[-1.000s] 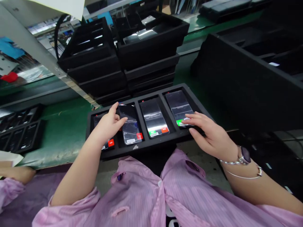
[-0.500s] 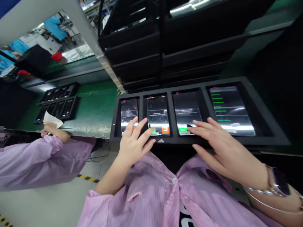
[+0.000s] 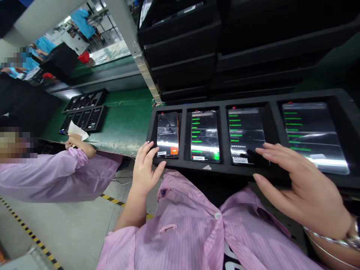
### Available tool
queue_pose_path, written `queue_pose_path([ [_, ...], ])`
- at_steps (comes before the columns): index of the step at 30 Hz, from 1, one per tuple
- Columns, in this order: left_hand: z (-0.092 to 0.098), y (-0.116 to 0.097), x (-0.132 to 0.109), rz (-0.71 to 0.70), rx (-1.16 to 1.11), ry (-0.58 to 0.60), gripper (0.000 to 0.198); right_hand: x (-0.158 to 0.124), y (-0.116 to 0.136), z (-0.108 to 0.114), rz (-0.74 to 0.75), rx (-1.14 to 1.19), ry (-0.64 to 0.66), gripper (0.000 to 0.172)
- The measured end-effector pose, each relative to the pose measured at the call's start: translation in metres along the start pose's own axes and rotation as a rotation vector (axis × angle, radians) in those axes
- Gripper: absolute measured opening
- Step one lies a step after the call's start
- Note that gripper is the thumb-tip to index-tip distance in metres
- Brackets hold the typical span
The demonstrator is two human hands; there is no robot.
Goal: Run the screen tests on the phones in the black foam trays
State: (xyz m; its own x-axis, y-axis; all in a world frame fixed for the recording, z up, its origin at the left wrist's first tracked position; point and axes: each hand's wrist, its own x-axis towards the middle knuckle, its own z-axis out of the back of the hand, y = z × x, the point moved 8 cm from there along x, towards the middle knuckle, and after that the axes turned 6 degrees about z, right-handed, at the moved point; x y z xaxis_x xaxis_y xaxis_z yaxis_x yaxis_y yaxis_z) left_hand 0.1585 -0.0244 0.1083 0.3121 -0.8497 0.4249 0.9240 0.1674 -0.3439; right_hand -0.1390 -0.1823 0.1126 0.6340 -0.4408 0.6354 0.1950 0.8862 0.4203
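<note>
Several phones lie face up in separate compartments of a black tray (image 3: 223, 131). The leftmost phone (image 3: 168, 131) shows a dark screen with an orange button at its lower right. Green text lines fill the second phone (image 3: 204, 135), the third phone (image 3: 245, 131) and the rightmost phone (image 3: 312, 131). My left hand (image 3: 146, 168), open and empty, has its fingertips at the lower left corner of the leftmost phone. Over the lower right part of the third compartment is my right hand (image 3: 300, 183), open with fingers spread, holding nothing.
Stacked black trays (image 3: 180, 56) rise behind, beside a grey post (image 3: 137, 52). On the green table (image 3: 126, 116) at left are two smaller black trays (image 3: 97, 118). A person in a purple sleeve (image 3: 50, 180) holds white paper (image 3: 77, 131) there.
The view has shifted, and the tray appears farther right. My left hand has moved to the leftmost phone's lower left corner. The second and third screens changed from buttons to green text lines.
</note>
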Motion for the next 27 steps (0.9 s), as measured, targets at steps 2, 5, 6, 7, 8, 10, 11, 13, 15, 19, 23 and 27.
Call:
queue_pose_path([
  [2, -0.003, 0.002, -0.002, 0.004, -0.022, -0.029, 0.052, 0.000, 0.001, 0.000, -0.006, 0.019, -0.014, 0.046],
  [5, -0.005, 0.002, -0.002, 0.011, -0.046, -0.047, 0.057, -0.002, 0.001, 0.002, -0.017, 0.027, -0.038, 0.048],
  [6, -0.006, 0.002, -0.002, 0.017, -0.039, -0.044, 0.057, -0.004, 0.000, 0.003, -0.017, 0.027, -0.044, 0.048],
  [7, -0.006, 0.002, -0.002, 0.028, -0.030, -0.044, 0.056, -0.005, 0.001, 0.003, -0.012, 0.028, -0.047, 0.048],
  [8, -0.006, 0.002, -0.002, 0.044, -0.025, -0.045, 0.055, -0.006, 0.001, 0.002, -0.006, 0.028, -0.049, 0.047],
  [10, -0.007, 0.004, -0.002, 0.090, -0.031, -0.050, 0.056, -0.006, 0.001, 0.002, 0.002, 0.024, -0.051, 0.046],
  [11, -0.008, 0.004, -0.002, 0.114, -0.037, -0.048, 0.057, -0.006, 0.002, 0.001, 0.005, 0.021, -0.051, 0.046],
  [13, -0.010, 0.003, -0.001, 0.150, -0.032, -0.036, 0.060, -0.005, 0.003, 0.000, 0.008, 0.016, -0.054, 0.045],
  [15, -0.012, 0.001, 0.000, 0.168, 0.003, -0.013, 0.064, -0.003, 0.004, -0.001, 0.014, 0.010, -0.057, 0.045],
  [19, -0.013, -0.003, 0.004, 0.174, 0.048, 0.016, 0.064, -0.002, 0.007, -0.001, 0.029, -0.002, -0.075, 0.044],
  [23, -0.013, -0.003, 0.006, 0.173, 0.042, 0.013, 0.059, -0.004, 0.006, 0.001, 0.011, 0.009, -0.097, 0.044],
  [27, -0.013, -0.001, 0.007, 0.176, 0.036, 0.014, 0.060, -0.003, 0.005, 0.003, 0.014, 0.015, -0.119, 0.042],
])
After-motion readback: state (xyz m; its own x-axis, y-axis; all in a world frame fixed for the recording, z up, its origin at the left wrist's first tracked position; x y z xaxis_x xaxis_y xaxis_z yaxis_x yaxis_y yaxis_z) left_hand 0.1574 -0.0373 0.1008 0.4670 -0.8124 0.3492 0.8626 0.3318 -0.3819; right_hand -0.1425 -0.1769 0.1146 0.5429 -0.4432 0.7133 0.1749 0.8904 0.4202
